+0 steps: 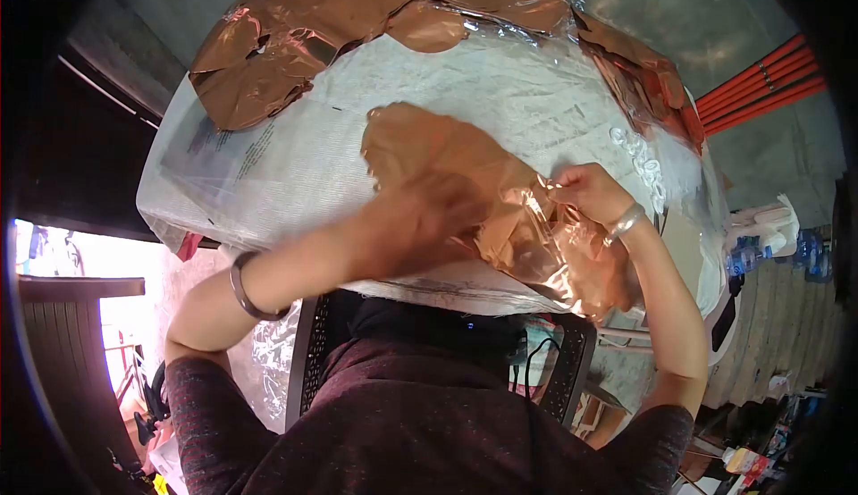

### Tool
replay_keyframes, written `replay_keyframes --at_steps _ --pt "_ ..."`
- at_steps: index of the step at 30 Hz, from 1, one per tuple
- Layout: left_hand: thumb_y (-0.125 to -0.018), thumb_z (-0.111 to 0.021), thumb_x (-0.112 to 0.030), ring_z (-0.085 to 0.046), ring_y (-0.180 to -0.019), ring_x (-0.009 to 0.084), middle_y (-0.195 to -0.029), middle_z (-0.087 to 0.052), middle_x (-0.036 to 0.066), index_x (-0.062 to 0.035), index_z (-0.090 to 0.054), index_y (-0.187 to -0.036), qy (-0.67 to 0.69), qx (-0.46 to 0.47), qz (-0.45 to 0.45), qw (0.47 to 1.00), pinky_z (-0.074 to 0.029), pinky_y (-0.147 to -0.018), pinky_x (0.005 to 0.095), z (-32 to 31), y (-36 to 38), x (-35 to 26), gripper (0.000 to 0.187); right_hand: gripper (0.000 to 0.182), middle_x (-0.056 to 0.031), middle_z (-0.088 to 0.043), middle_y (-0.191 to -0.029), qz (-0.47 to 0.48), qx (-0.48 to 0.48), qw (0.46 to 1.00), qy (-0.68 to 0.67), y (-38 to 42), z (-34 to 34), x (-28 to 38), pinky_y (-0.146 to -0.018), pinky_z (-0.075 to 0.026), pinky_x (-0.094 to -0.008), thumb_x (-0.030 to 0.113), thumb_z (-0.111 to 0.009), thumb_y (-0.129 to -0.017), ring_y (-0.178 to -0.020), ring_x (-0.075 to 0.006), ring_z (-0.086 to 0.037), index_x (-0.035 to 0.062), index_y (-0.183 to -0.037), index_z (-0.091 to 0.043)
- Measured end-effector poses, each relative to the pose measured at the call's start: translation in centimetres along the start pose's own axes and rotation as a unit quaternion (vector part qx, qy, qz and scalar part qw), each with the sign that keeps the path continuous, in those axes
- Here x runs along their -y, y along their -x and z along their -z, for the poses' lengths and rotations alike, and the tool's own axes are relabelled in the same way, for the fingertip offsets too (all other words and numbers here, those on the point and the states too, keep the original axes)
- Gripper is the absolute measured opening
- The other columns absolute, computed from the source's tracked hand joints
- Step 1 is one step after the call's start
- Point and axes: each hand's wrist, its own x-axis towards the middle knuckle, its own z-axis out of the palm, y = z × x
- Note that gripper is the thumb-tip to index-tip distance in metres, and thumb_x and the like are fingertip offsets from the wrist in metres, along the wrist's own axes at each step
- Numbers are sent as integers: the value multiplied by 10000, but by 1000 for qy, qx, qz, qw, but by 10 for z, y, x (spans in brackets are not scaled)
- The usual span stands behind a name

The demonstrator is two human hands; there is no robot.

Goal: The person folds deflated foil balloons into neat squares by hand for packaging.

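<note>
A flat, copper-coloured foil balloon lies slantwise over the white woven cover in front of me, its near right end crumpled and shiny. My right hand, with a bracelet at the wrist, pinches the balloon's upper right edge between thumb and fingers. Over the middle of the same balloon is my left hand, smeared by motion, its fingers not readable. A dark bangle circles the left forearm.
More flat copper-coloured foil pieces line the far edge of the white woven cover. Small white rings lie at right. Orange-red rods stick in from the right. Plastic bottles stand on the floor.
</note>
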Motion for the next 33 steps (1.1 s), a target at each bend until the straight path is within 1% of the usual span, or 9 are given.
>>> replay_keyframes --at_steps 1,3,8,10,15,17,20,26,33 --pt "-787 -704 -258 -511 -1196 302 -1212 -586 93 -107 -584 -1214 55 -58 -27 996 -375 -1034 432 -9 10 -1 468 122 1 -588 -664 -1 2 1000 1 6 -7 -4 -555 -415 -223 78 -667 -865 -612 -61 -528 16 -763 -641" --pt "-773 -721 -223 -531 -1176 317 -1196 -594 120 -98 -588 -1199 39 -66 -25 997 -403 -1008 451 -23 20 -1 464 137 18 -591 -682 -20 -68 959 -275 14 -22 -16 -516 -406 -224 125 -667 -891 -572 -52 -509 41 -788 -638" --pt "-739 -744 -131 -578 -1114 329 -1179 -599 163 -60 -581 -1200 -84 -114 -35 989 -466 -940 446 -30 28 31 495 161 -12 -601 -668 -100 6 958 -268 48 -49 8 -512 -518 -241 219 -611 -943 -561 -113 -613 62 -907 -608" --pt "-742 -735 -82 -599 -1057 357 -1196 -588 194 -31 -559 -1224 88 -83 31 992 -499 -886 418 -22 25 35 516 175 -16 -603 -681 -113 -4 957 -269 53 -52 27 -532 -534 -248 223 -608 -945 -573 -119 -622 53 -904 -605" --pt "-754 -729 -92 -605 -968 369 -1126 -593 200 14 -553 -1188 127 -158 73 977 -505 -807 411 -27 11 33 480 222 -51 -644 -811 -44 -41 960 -275 18 -42 4 -588 -558 -259 216 -585 -955 -666 -132 -657 4 -1016 -618" --pt "-762 -729 -133 -601 -939 360 -1061 -602 187 24 -568 -1152 133 -179 96 970 -493 -785 424 -30 2 41 450 253 -76 -656 -819 -34 -65 966 -246 -2 -41 3 -595 -547 -271 195 -605 -932 -657 -166 -657 -5 -1086 -623" --pt "-779 -734 -170 -596 -948 365 -1092 -597 201 29 -531 -1221 69 -188 88 976 -490 -813 406 -30 -8 57 526 324 -164 -634 -969 115 -289 915 257 -16 -52 18 -756 -503 -402 152 -615 -855 -831 -346 -620 5 -1144 -621" --pt "-805 -730 -292 -532 -1119 370 -1246 -531 217 49 -435 -1340 10 -120 119 986 -424 -964 458 -29 -5 49 700 418 -224 -562 -1170 277 -333 839 329 -22 -84 30 -953 -397 -453 149 -568 -832 -1102 -377 -513 9 -1226 -572" --pt "-837 -688 -370 -363 -1346 382 -1428 -398 239 53 -406 -1373 -24 -44 158 986 -279 -1121 497 -36 -1 56 738 438 -241 -554 -1177 294 -237 854 357 -27 -105 38 -1081 -298 -477 170 -562 -826 -1188 -383 -485 -5 -1227 -550"
